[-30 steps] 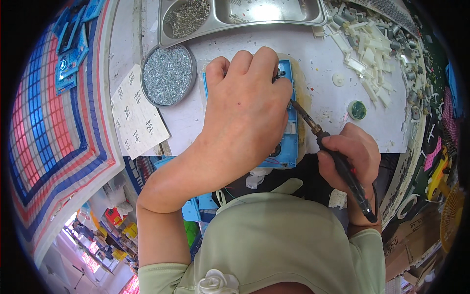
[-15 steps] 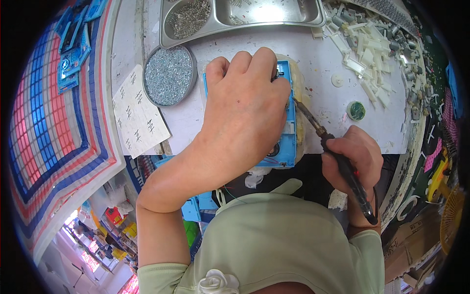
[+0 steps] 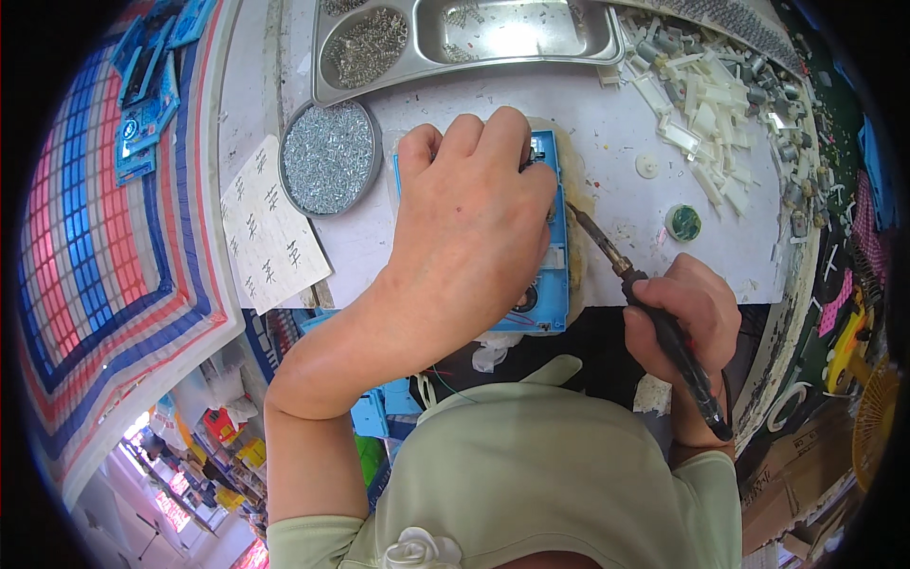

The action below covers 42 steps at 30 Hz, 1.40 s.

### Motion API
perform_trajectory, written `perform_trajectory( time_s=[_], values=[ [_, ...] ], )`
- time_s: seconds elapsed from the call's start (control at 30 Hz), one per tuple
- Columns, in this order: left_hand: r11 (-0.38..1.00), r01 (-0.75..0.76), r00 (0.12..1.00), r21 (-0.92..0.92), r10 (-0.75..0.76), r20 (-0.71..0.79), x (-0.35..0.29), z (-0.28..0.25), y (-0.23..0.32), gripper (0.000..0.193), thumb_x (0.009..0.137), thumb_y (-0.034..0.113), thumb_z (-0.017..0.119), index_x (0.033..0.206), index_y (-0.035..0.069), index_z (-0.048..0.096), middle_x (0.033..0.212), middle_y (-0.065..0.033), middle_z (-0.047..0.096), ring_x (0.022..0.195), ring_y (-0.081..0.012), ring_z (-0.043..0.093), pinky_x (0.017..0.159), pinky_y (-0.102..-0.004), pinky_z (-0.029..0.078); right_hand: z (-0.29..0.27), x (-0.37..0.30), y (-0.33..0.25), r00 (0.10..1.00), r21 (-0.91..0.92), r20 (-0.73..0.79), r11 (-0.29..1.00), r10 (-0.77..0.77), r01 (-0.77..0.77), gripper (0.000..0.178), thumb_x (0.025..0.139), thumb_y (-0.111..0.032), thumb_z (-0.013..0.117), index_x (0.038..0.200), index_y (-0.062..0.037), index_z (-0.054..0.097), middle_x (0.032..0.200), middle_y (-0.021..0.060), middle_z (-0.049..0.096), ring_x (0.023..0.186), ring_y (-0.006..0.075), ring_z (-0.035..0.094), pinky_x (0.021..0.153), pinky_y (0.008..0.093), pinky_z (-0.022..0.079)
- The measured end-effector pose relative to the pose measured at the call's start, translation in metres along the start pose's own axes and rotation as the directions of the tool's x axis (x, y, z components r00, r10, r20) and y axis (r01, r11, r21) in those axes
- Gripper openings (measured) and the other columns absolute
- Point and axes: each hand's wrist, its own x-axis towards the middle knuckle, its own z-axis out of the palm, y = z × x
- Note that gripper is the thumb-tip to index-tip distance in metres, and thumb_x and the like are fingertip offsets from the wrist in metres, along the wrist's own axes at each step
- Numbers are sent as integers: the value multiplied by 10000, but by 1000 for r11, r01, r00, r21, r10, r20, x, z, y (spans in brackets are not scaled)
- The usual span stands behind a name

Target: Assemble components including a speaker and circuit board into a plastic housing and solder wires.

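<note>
A blue plastic casing point(image 3: 544, 305) lies at the table's near edge, on a pale, lumpy pad point(image 3: 576, 180). My left hand point(image 3: 474, 213) covers most of it, fingers bent down into the casing. Its fingertips are hidden behind the knuckles, so what they pinch does not show. In my right hand point(image 3: 690, 308) is a soldering iron point(image 3: 675, 346) with a black handle, gripped like a pen. The iron's thin tip points up and left, close to the casing's right edge; I cannot tell if it touches. Thin wires and a dark round part show inside the casing's lower end.
A round dish of small metal screws point(image 3: 329, 157) stands left of the casing, beside a paper sheet point(image 3: 270, 232). At the back is a steel tray point(image 3: 431, 83) holding springs. White plastic parts point(image 3: 700, 119) and grey cylinders pile up at the right, near a small green round tin point(image 3: 682, 223).
The view has shifted slightly, so the table's things sit a little lower. My left hand stays over the casing, and the soldering iron remains at its right edge.
</note>
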Motion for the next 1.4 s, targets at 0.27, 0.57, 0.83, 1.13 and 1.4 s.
perform_trajectory(
  time_s=[0.27,0.57,0.83,1.13,1.4],
  values=[
    [1000,-1,1000,18,1,9,1,-1,0,113,752,59,738,850,77,687,1017,-78,543,987,-274,563,914,-466,371,-2,-1,0,1000,-20,-2,1000,7,-7,340,712,1,803,1017,-45,659,616,25,535,483,200,493,458,323,373],
    [1000,-7,1000,26,6,20,2,-1,0,112,757,74,745,853,81,689,1013,-81,537,991,-276,564,921,-469,368,-2,-2,-1,1000,-54,-10,999,5,-6,333,696,-18,807,997,-55,670,600,21,507,483,205,492,457,326,375],
    [1000,-12,1000,9,12,23,0,-3,0,136,749,82,759,860,85,681,997,-78,528,991,-274,561,929,-469,367,-6,-1,-3,1000,-62,24,998,16,-14,281,729,-31,790,982,-40,667,611,30,522,484,201,485,459,325,362],
    [937,136,932,-321,-231,-280,-56,-15,-70,202,831,27,740,1030,25,704,955,-121,668,836,-316,665,702,-363,537,-11,-7,1,998,-40,-54,999,35,-37,241,773,-26,780,986,-19,668,624,55,551,495,206,480,467,322,359],
    [899,-238,942,-368,120,-314,-58,26,-52,243,800,-49,764,1028,32,736,954,-93,700,792,-239,689,652,-341,557,1,12,-6,999,-8,-43,1000,-21,21,235,789,-17,764,1000,4,663,658,71,601,506,191,471,480,304,354]
  ],
)
